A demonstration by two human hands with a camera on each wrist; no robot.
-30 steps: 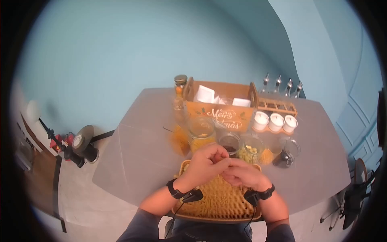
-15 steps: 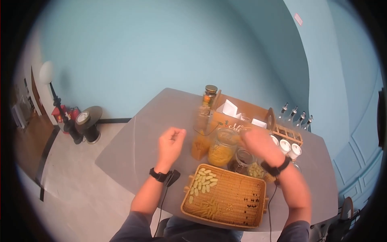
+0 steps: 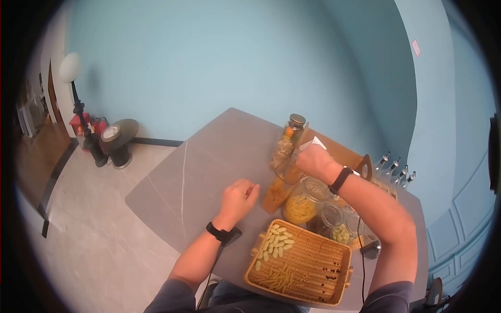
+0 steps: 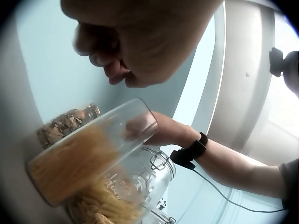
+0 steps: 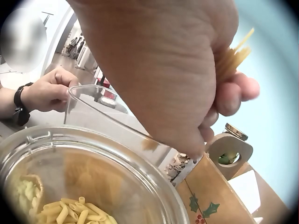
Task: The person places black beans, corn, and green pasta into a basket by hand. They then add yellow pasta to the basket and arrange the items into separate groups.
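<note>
In the head view my right hand [image 3: 315, 161] reaches across to the back of the table. Between its curled fingers it grips a small bundle of thin yellow pasta sticks [image 5: 232, 63]. In the right wrist view that hand is above a tall clear container [image 4: 88, 158], partly filled with orange-yellow thin pasta. My left hand [image 3: 237, 201] hovers left of the container with its fingers loosely curled, nothing visible in it. A clip-top glass jar [image 3: 302, 203] of penne [image 5: 77, 212] stands beside the container.
A wicker basket [image 3: 308, 255] near me carries pale green oval pieces [image 3: 274, 242], pasta tubes and small dark bits. Smaller jars [image 3: 334, 216] line its far side. Behind stand a wooden box [image 5: 201, 186], a tall lidded jar [image 3: 287, 143] and bottles with pourers [image 3: 391, 167].
My hands were together over the basket and have parted. The right moved far forward above the tall container, while the left shifted to its left. The head view has turned leftward.
</note>
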